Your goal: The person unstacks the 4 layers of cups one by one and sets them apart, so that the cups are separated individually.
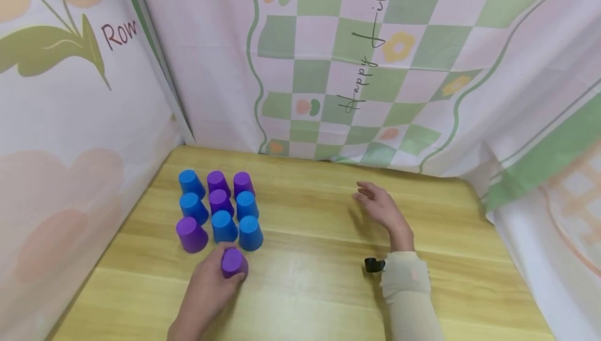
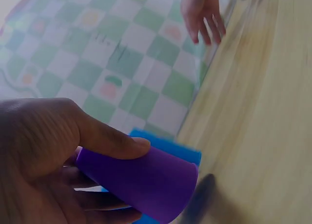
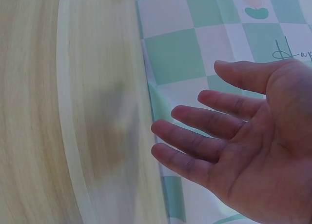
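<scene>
My left hand [image 1: 209, 282] grips a purple cup [image 1: 234, 263] between thumb and fingers, in front of a group of cups. In the left wrist view the thumb lies along the side of this purple cup [image 2: 146, 185], with part of a blue cup [image 2: 183, 151] behind it. Beyond it stand blue cups and purple cups in rows, all upside down; the nearest are a blue cup [image 1: 224, 226], another blue cup [image 1: 251, 233] and a purple cup [image 1: 191, 235]. On the right, my right hand [image 1: 381, 209] hovers over the table holding nothing, its fingers [image 3: 195, 141] spread and relaxed.
The wooden table [image 1: 310, 289] runs back to a checked curtain [image 1: 357, 70]. A printed cloth wall [image 1: 70, 122] borders the left side. A small black device [image 1: 374, 265] sits by the right wrist.
</scene>
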{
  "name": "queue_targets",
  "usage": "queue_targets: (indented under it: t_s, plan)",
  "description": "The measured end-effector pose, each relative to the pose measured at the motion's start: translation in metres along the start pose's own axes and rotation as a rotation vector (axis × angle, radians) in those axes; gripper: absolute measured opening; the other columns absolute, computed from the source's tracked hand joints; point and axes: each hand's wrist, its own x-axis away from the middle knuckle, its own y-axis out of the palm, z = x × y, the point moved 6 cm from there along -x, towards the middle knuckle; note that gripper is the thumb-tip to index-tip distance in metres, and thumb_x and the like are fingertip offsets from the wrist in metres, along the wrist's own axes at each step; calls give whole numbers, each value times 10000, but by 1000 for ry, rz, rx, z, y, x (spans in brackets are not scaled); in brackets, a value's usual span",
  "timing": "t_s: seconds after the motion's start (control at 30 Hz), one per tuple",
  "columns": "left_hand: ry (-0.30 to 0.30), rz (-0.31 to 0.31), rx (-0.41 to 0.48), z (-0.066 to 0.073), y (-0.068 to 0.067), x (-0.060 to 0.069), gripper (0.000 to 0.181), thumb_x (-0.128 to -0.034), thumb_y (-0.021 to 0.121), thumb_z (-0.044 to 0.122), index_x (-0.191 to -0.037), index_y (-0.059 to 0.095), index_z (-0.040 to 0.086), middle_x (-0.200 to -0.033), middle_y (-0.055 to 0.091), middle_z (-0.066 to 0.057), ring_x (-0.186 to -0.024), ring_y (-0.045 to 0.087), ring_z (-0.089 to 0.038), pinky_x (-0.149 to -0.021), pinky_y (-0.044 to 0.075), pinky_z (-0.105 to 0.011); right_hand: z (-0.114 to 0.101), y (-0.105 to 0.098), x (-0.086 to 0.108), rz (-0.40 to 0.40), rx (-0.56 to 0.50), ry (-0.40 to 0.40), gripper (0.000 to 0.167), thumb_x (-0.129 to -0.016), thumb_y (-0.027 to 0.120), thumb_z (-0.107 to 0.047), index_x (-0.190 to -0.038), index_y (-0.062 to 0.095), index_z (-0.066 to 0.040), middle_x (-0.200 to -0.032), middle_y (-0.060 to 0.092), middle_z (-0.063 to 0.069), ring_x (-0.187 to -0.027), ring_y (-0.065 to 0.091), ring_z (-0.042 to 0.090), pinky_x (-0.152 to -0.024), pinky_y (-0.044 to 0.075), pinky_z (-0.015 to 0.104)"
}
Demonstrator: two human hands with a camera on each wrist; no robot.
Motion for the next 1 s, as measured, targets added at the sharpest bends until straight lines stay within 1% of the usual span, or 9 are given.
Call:
queue_targets:
  t_s: [0.13, 0.33, 0.5, 0.63, 0.73, 0.8, 0.9, 0.97, 1.0]
  plan:
    - [-22, 36, -11, -11, -5, -4, 544, -855, 812, -17, -1351, 596, 37, -1349, 661, -164, -1294, 616, -414, -1110, 483, -639, 0, -1, 2, 6, 4, 4, 646, -1118, 492, -398, -1629, 337, -32, -1615, 423, 278, -1469, 431, 488, -1171, 427, 625]
    - [-60, 39, -8, -21, -1, -10, 593, -886, 793, -5, -1416, 529, 13, -1410, 600, -241, -1351, 553, -473, -1118, 452, -675, -2, 0, 4, 4, -2, 11, 631, -1122, 491, -367, -1631, 331, -30, -1619, 414, 282, -1467, 431, 493, -1160, 437, 629]
    - [-80, 32, -17, -27, 2, -13, 684, -908, 789, 23, -1502, 449, -2, -1491, 535, -281, -1397, 501, -495, -1131, 434, -678, -3, 0, 6, 12, -3, 10, 652, -1118, 488, -406, -1630, 334, -32, -1620, 413, 281, -1470, 428, 490, -1167, 431, 628]
    - [-96, 26, -25, -26, -2, -9, 738, -908, 797, 52, -1535, 411, -3, -1537, 483, -288, -1426, 469, -502, -1152, 410, -677, -3, 0, 8, 18, -7, 6, 646, -1118, 492, -394, -1624, 340, -23, -1612, 420, 290, -1463, 436, 495, -1163, 435, 627]
    - [-91, 32, -56, -13, -14, -2, 759, -925, 806, 127, -1554, 397, 6, -1561, 457, -274, -1444, 451, -494, -1159, 405, -664, -2, -1, 10, 20, 3, 11, 653, -1119, 486, -403, -1629, 330, -25, -1614, 413, 293, -1466, 429, 498, -1166, 428, 633]
    - [-41, 65, -78, 4, -25, 1, 714, -950, 791, 179, -1544, 428, 19, -1546, 483, -242, -1433, 474, -468, -1146, 433, -648, -4, -2, 10, 26, 20, 10, 669, -1117, 477, -432, -1634, 325, -35, -1621, 405, 291, -1473, 420, 497, -1177, 413, 637]
    - [103, 123, -104, 39, -35, -3, 616, -1009, 725, 271, -1530, 477, 55, -1540, 515, -186, -1444, 483, -417, -1154, 447, -621, -8, -5, 11, 39, 70, 5, 717, -1108, 447, -513, -1644, 313, -56, -1638, 382, 284, -1482, 403, 500, -1196, 376, 652]
    - [232, 145, -134, 68, -31, -12, 576, -1041, 674, 292, -1532, 486, 55, -1563, 506, -175, -1492, 434, -412, -1194, 406, -617, -12, -5, 9, 43, 118, -1, 734, -1102, 432, -548, -1645, 316, -67, -1637, 387, 282, -1480, 405, 502, -1202, 363, 660]
    - [280, 134, -168, 81, -24, -19, 594, -1061, 637, 324, -1558, 458, 52, -1607, 465, -178, -1534, 372, -416, -1230, 354, -616, -15, -5, 8, 39, 151, -8, 743, -1102, 420, -558, -1647, 309, -64, -1636, 385, 287, -1475, 406, 510, -1201, 358, 669]
